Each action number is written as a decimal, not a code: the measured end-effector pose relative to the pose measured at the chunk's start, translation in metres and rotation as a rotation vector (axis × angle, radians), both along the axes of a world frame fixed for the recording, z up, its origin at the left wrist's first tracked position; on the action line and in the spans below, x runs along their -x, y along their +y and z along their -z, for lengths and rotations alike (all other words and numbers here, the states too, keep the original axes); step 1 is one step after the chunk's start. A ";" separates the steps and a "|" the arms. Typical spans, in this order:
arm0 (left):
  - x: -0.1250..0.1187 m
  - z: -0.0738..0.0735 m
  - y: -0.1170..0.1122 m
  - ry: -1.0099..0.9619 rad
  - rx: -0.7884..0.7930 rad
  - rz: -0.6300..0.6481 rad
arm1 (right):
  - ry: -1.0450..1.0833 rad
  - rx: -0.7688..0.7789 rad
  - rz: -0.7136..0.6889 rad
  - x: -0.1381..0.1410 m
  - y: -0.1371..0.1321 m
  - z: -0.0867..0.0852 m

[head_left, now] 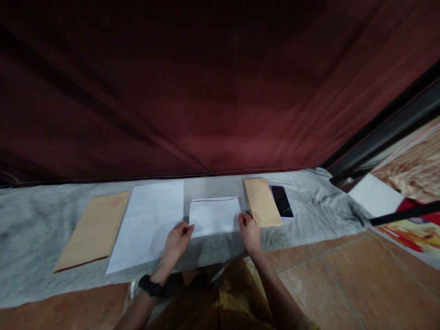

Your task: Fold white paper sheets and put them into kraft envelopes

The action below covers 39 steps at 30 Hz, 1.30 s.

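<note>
A folded sheet of white paper (215, 217) lies in front of me on the grey cloth, its layered edge along the far side. My left hand (179, 236) pinches its near left corner between thumb and fingers. At its right edge my right hand (250, 230) is closed on the paper in the same way. Left of the folded sheet is a large flat white sheet (151, 220). Close to my right hand rests a small stack of brown envelopes (263, 203).
A larger brown envelope (94, 229) lies at the far left. Beside the right-hand envelopes is a dark-screened phone (282, 201). The grey cloth (319, 206) covers the surface. A dark red curtain (220, 101) hangs behind, and a black bar (388, 119) slants at the right.
</note>
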<state>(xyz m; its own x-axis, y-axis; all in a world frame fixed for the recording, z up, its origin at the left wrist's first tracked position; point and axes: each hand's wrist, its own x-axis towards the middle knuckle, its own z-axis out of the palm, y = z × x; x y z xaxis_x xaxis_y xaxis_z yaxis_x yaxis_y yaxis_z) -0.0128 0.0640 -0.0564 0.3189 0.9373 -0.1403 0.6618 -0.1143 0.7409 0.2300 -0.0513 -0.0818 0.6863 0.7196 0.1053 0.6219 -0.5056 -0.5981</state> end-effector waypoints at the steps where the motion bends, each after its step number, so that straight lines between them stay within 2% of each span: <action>1: -0.001 0.000 0.002 0.012 0.005 -0.001 | -0.022 0.021 0.011 0.001 0.002 0.000; 5: -0.005 -0.001 0.008 0.083 -0.019 -0.006 | -0.061 0.065 0.051 0.004 0.004 -0.002; 13: -0.010 0.001 0.012 0.275 0.034 0.017 | -0.065 0.128 0.023 0.011 -0.002 -0.007; 18: -0.018 -0.010 0.008 0.427 0.038 0.009 | -0.180 0.169 -0.013 0.017 -0.001 -0.005; 25: -0.027 -0.024 -0.006 0.616 -0.041 0.003 | -0.340 0.232 -0.040 0.018 0.002 0.001; 39: -0.033 -0.030 -0.008 0.641 -0.018 -0.010 | -0.464 0.293 -0.037 0.018 0.005 0.001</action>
<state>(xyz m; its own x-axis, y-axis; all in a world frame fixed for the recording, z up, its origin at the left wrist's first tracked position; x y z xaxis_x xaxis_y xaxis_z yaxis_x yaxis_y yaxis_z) 0.0200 0.0558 -0.0264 0.1682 0.9437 -0.2848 0.9740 -0.1146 0.1956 0.2115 -0.0464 -0.0832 0.5896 0.7868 0.1825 0.8070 -0.5828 -0.0948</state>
